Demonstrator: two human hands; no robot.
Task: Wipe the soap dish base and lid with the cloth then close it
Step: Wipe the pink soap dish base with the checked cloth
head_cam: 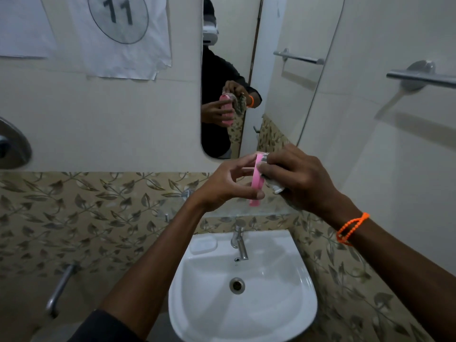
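My left hand [228, 186] grips a pink soap dish part [256, 183], held on edge above the sink; I cannot tell whether it is the base or the lid. Pressed against its right face is a grey-white cloth [274, 185], bunched under the fingers of my right hand [296, 176]. Most of the cloth is hidden by that hand. The mirror [232, 70] reflects both hands, the pink part and the patterned cloth. The other soap dish part is not in sight.
A white washbasin [291, 304] with a chrome tap [239, 240] sits below my hands. A glass shelf [222, 213] runs just under them. A towel bar [419, 77] juts from the right wall and a pipe handle [59, 290] from the left.
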